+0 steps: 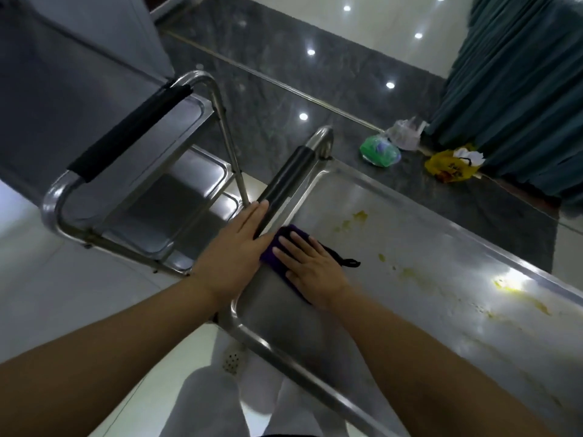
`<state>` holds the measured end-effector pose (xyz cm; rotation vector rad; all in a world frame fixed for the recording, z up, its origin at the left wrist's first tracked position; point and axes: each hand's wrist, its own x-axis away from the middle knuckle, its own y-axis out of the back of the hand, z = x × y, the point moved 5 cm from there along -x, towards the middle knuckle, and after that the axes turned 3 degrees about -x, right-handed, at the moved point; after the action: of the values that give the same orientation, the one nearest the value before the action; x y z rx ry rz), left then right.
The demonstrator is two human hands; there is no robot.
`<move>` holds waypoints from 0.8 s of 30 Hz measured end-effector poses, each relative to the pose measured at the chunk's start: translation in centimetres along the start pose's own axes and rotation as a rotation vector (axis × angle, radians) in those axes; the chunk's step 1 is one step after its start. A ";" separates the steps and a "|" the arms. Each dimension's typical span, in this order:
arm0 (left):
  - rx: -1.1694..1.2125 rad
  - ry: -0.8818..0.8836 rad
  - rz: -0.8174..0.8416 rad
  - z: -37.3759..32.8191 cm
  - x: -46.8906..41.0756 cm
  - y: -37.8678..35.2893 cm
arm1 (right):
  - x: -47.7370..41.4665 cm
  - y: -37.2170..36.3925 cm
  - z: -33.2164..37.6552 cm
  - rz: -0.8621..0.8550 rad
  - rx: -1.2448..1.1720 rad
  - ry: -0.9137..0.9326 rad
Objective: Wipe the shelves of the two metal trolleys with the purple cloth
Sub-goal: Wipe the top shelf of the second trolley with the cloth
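Note:
Two steel trolleys stand side by side. The near trolley's top shelf [426, 247] runs to the right and carries yellow smears and crumbs. My right hand [310, 266] lies flat, fingers spread, pressing the purple cloth [277, 263] onto that shelf at its left end. My left hand [236, 247] rests flat over the black-gripped handle [284, 184] of the same trolley. The second trolley [176, 184], with its own black-gripped handle [132, 130] and lower shelves, stands to the left.
On the dark stone floor strip behind the near trolley lie a green bag [380, 151], a clear plastic bag [405, 134] and a yellow bag [451, 167]. A teal curtain [517, 89] hangs at the right. My legs stand on the white floor below.

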<state>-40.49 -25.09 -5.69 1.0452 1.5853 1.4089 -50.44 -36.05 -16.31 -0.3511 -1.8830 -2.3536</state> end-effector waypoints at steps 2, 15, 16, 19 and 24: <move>-0.036 0.001 -0.005 -0.3 0.0 0.2 | -1.0 1.0 -2.4 0.007 0.005 -0.016; -0.148 0.045 -0.058 -0.9 -0.6 -0.2 | -5.4 5.4 -15.5 0.023 -0.011 -0.201; -0.145 0.042 -0.056 -0.9 -0.7 -0.3 | -5.5 5.5 -16.0 0.017 0.007 -0.228; -0.131 0.038 -0.039 -0.7 -0.8 -0.5 | -5.0 5.2 -16.1 -0.002 0.004 -0.383; -0.109 0.028 -0.023 -0.5 -0.3 -0.9 | -3.2 4.2 -13.3 0.004 -0.151 -0.524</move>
<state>-40.89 -25.63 -6.49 0.9444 1.5173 1.4834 -47.85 -50.12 -15.85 -1.0768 -1.8769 -2.5882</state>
